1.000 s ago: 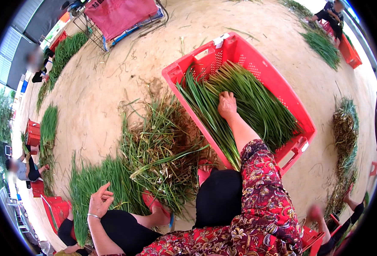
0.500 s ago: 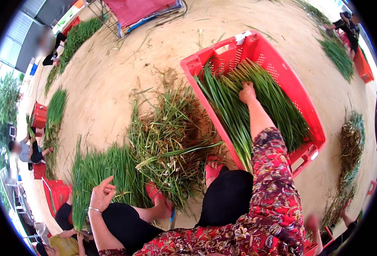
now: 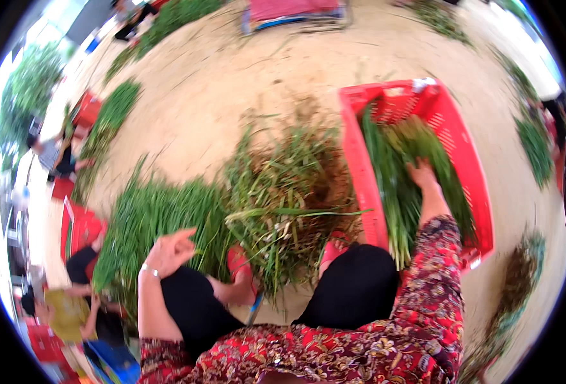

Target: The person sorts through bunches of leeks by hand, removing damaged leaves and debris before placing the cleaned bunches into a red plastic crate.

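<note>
A red plastic crate [image 3: 364, 185] with perforated walls stands at my right. Green onions [image 3: 395, 192] lie lengthwise in it, pale ends toward me. My right hand [image 3: 423, 174] rests on them, fingers spread and a little blurred, gripping no bunch that I can see. My left hand [image 3: 169, 251], a bracelet at its wrist, hovers above my left knee, with fingers loosely stretched out and nothing in them. Beside it, a thick spread of green onions [image 3: 158, 224] lies on the ground. Between my feet and beyond them sits a heap of trimmed leaves and roots [image 3: 283, 185].
A person in a yellow top [image 3: 65, 313] sits at lower left near a red crate [image 3: 81, 227]. Farther off, a person in a striped top [image 3: 47, 153] sits beside another row of green onions [image 3: 116, 105]. A pink-covered stand [image 3: 292, 9] is at the far edge.
The view has swung left, so everything sits farther right. My right hand has loosened from a closed shape into spread fingers on the onions. My left hand stays empty near my knee.
</note>
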`<state>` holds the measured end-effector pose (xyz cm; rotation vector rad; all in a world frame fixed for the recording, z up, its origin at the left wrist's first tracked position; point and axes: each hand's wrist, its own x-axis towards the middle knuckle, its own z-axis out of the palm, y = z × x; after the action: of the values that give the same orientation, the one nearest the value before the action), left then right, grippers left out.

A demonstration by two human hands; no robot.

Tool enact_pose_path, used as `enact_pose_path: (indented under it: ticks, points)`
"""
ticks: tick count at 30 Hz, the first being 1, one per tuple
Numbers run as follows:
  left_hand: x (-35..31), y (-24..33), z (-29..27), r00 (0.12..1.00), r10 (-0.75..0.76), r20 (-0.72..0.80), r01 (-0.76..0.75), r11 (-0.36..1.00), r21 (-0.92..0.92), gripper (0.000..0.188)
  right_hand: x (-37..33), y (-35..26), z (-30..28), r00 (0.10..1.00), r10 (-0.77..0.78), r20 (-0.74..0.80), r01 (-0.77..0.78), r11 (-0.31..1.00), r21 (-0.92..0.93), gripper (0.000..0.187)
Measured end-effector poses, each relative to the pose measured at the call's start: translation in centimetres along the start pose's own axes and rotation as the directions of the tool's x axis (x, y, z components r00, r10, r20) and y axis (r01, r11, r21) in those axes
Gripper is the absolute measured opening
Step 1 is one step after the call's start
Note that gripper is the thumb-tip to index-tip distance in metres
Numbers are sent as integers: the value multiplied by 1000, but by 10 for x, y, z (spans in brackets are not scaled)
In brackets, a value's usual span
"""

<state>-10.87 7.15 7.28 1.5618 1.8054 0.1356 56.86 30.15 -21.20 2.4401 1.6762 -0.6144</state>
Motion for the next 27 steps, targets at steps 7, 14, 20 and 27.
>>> enact_pose_path:
  ticks: [7, 14, 20, 27]
  points:
    - [-65, -113, -29, 716, -291, -635, -450, 503, -738, 34, -60, -60, -26, 932, 8, -363, -29, 998, -52, 70]
    - [-109, -278, 68, 616, -728, -301, -115, 295, -949, 23, -99, -108, -89, 839, -464, -284, 538, 782, 313, 51]
    - [-158, -432, 206, 317, -783, -536, 227, 611, -758, 21, -305, -284, -183, 626, -762, 166, 661, 632, 406, 42]
    - [-128, -331, 189, 345, -803, -486, 599, 588, -544, 70, -422, -363, -124, 162, -947, 276, 877, 266, 400, 42]
